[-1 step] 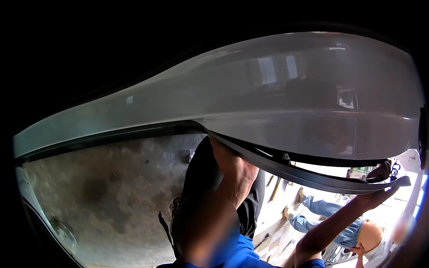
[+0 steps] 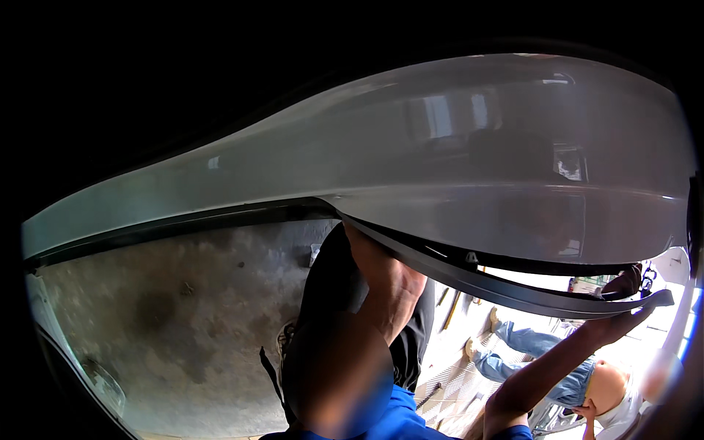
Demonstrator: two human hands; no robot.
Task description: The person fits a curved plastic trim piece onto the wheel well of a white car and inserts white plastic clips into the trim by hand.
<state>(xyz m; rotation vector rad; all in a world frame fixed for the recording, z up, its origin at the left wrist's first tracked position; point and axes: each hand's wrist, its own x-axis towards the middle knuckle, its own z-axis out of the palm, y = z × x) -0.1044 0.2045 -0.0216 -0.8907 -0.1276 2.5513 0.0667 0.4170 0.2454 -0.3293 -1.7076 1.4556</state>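
Observation:
A large glossy grey vehicle body panel (image 2: 455, 161) spans the view above my arms. Along its lower edge on the right runs a curved grey trim strip (image 2: 506, 291), joined to the panel at its left end and separated from it by a gap farther right. In that gap a small pale clip (image 2: 472, 257) shows. My right hand (image 2: 620, 324) is closed round the strip's right end, fingers on its upper side. My left hand (image 2: 364, 240) reaches up beneath the strip's left end; its fingers are hidden behind the panel edge.
Stained concrete floor (image 2: 169, 315) lies at lower left. A person in light blue jeans (image 2: 513, 356) and a white top is beyond my right arm, one hand at the waist. A metal chain (image 2: 647, 279) hangs near the strip's right end. My dark-trousered leg (image 2: 330, 279) is below the panel.

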